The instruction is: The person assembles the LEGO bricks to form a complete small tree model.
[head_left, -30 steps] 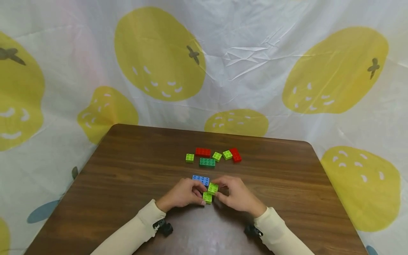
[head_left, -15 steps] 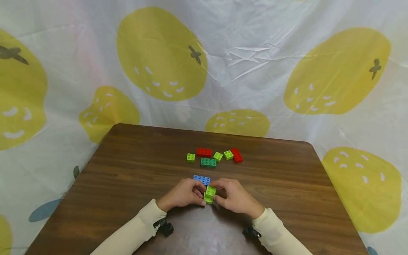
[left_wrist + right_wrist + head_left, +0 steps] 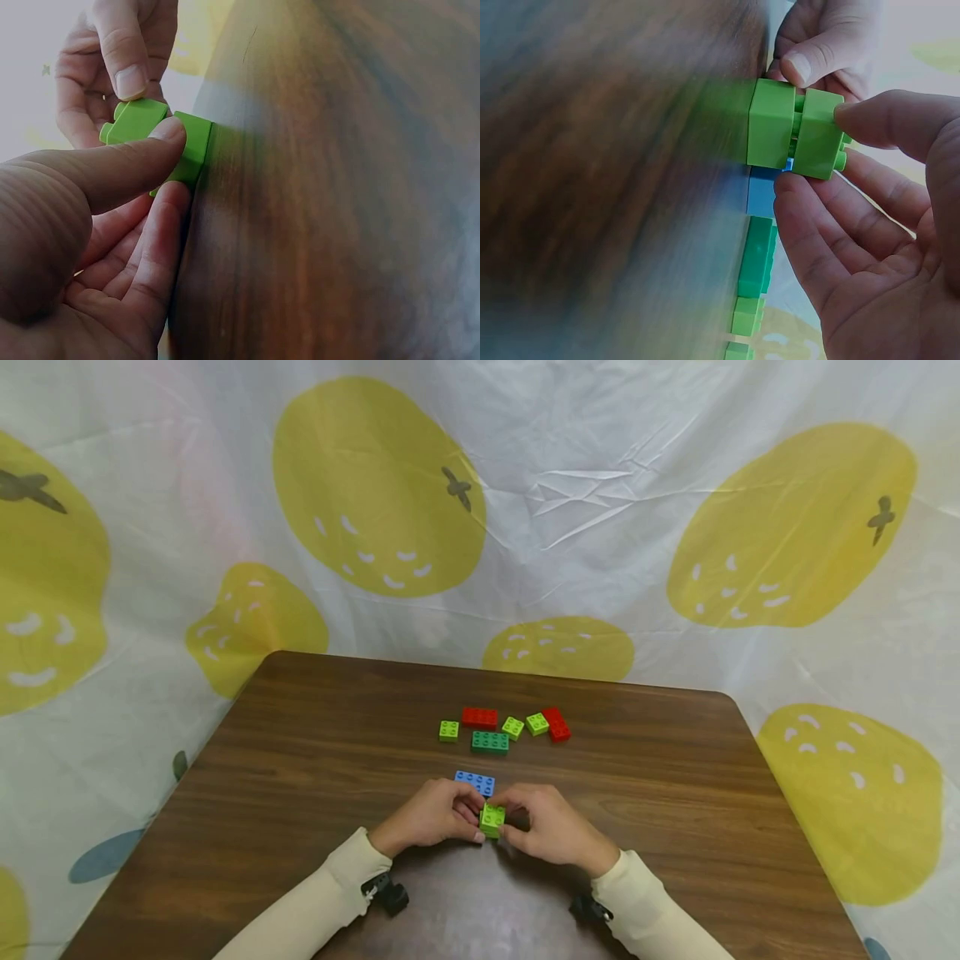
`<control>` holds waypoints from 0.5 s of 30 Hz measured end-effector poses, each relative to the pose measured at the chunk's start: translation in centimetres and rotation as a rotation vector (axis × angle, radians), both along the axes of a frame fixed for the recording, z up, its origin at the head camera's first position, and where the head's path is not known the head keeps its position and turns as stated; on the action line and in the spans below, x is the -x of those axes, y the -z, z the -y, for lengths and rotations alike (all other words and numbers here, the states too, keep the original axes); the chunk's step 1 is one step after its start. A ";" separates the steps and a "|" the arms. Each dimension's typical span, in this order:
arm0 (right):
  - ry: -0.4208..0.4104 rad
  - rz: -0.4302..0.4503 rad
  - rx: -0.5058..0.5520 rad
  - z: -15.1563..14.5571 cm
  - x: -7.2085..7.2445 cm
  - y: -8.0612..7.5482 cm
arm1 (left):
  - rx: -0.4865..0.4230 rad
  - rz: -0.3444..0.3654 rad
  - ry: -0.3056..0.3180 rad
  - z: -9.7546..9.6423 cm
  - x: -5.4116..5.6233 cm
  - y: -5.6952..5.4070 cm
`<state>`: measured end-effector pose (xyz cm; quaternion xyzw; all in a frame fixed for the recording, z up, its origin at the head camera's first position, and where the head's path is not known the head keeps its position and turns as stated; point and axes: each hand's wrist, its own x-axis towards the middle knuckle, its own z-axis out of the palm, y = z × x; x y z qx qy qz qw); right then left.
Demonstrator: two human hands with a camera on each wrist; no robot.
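Note:
My left hand (image 3: 429, 814) pinches a lime-green 2x2 toy brick (image 3: 771, 124) that stands on the table, its thumb (image 3: 161, 139) on one side. Directly over that brick, my right hand (image 3: 557, 827) holds a second lime-green brick (image 3: 817, 135) between thumb and fingers. In the right wrist view a narrow gap with studs showing separates the two, so they are lined up but not fully pressed together. A blue 2x4 brick (image 3: 474, 782) lies just beyond the left fingertips, partly hidden by them.
Farther back on the brown table (image 3: 337, 718) lie a dark green brick (image 3: 490, 742), a red brick (image 3: 479, 717), another red brick (image 3: 557, 724) and lime bricks (image 3: 448, 731). A fruit-patterned curtain (image 3: 570, 527) hangs behind the table.
My right hand has brought the upper lime brick toward me and turned it, from sitting askew to lining up over the lower one. The left hand has stayed in place.

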<state>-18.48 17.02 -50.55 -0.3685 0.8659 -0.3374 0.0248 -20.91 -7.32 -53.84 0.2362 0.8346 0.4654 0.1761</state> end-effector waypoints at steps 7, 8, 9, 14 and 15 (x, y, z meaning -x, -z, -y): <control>0.000 -0.015 -0.006 0.0 0.1 0.2 | 0.002 -0.006 -0.001 0.0 -0.1 0.2; 0.001 -0.016 -0.008 0.1 0.1 0.3 | 0.003 -0.008 -0.002 0.0 -0.1 0.2; 0.001 -0.021 -0.009 0.0 0.2 0.3 | 0.006 -0.011 -0.002 0.0 -0.1 0.2; 0.010 -0.022 -0.001 0.1 0.3 0.5 | 0.008 -0.019 0.001 0.0 -0.1 0.0; 0.016 -0.019 0.001 0.2 0.3 0.4 | 0.007 -0.021 0.003 0.0 -0.1 0.0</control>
